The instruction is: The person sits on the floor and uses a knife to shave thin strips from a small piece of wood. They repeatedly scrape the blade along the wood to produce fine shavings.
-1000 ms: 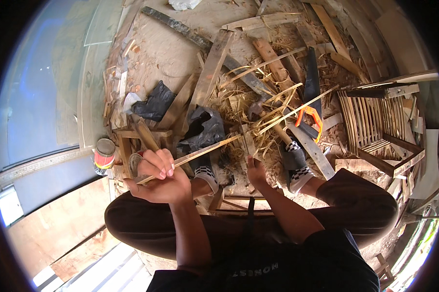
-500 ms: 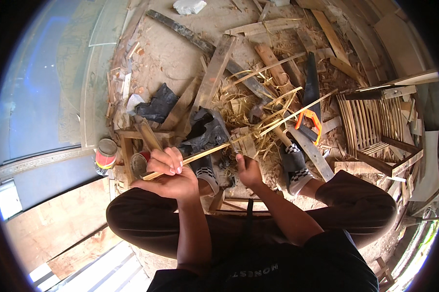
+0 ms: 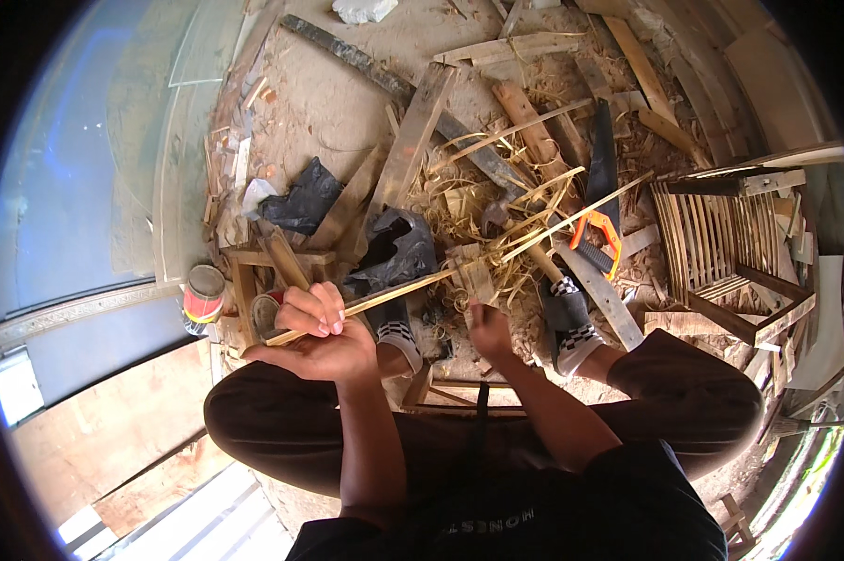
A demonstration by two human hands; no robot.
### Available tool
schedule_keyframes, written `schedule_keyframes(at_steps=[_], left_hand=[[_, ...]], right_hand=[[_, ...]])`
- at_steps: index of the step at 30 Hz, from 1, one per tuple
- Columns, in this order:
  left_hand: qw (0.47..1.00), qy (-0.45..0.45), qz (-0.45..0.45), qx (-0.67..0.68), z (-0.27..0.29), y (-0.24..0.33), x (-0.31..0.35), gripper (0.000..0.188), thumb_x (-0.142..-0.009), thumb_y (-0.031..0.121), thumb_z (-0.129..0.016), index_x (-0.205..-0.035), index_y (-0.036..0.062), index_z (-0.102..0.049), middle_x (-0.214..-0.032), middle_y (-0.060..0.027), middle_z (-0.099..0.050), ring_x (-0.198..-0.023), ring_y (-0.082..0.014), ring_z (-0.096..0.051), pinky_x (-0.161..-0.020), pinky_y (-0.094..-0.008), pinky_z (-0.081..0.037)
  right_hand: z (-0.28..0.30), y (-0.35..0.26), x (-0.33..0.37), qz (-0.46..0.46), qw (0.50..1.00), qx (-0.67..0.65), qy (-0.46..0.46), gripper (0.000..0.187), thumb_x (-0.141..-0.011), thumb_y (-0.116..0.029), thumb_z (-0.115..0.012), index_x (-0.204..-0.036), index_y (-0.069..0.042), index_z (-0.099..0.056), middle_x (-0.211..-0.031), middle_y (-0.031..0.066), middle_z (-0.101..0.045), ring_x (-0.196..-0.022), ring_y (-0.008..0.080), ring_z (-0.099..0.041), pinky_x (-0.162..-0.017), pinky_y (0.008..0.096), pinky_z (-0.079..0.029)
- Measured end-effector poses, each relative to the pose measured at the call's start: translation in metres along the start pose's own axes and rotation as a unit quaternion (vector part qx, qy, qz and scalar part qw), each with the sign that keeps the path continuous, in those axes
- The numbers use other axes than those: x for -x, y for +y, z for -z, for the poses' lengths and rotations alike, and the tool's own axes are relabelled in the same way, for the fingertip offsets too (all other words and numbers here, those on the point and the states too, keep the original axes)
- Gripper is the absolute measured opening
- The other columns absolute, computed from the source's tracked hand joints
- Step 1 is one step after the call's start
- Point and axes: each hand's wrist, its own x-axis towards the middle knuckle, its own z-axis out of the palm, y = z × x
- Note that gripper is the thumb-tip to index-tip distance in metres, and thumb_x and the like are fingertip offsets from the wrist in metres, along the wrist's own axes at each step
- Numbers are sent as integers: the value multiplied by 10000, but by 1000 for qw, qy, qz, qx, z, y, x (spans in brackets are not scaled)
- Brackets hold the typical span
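Stick is seen in the head view, held by the left hand. It is laid on a slant across the palm and pinched there under the bent fingers, with a short end poked out on the left side of the hand. The long part is stretched up and to the right from this grip, past the front of the right hand. Where it ends cannot be told, as it is lined up with more thin strips. The right hand is curled up like a fist, just below the stick; what is held inside it cannot be told. Just ahead of that fist, a wood block is seen. Past the block and to its right, curly wood bits are heaped, and a hammer is laid among them. Farther right of the fist, a saw with an orange handle is laid down, and well to the right a wood frame with thin bars is seen. Ahead of the left hand, a crumpled black bag is seen just past the stick. To the left of that hand, a red can is set.
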Motion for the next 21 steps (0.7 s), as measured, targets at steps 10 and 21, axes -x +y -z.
schedule_keyframes(at_steps=[10,21], left_hand=[[1000,6,-11,-6,1,-3,2,742,-989,726,-167,-595,120,-336,-580,3,-320,-484,-100,-301,-488,-227,-232],[1000,0,-16,-16,-3,-2,0,736,-992,721,-167,-591,124,-325,-578,3,-317,-478,-99,-302,-478,-222,-247]], right_hand=[[18,-81,16,123,989,-80,32,682,-1047,-550,-352,-741,17,-574,-622,212,-569,-574,385,-539,-601,485,-448],[4,-22,9,22,997,-62,49,595,-1027,-505,-404,-900,17,-658,-792,302,-650,-858,493,-649,-709,548,-508]])
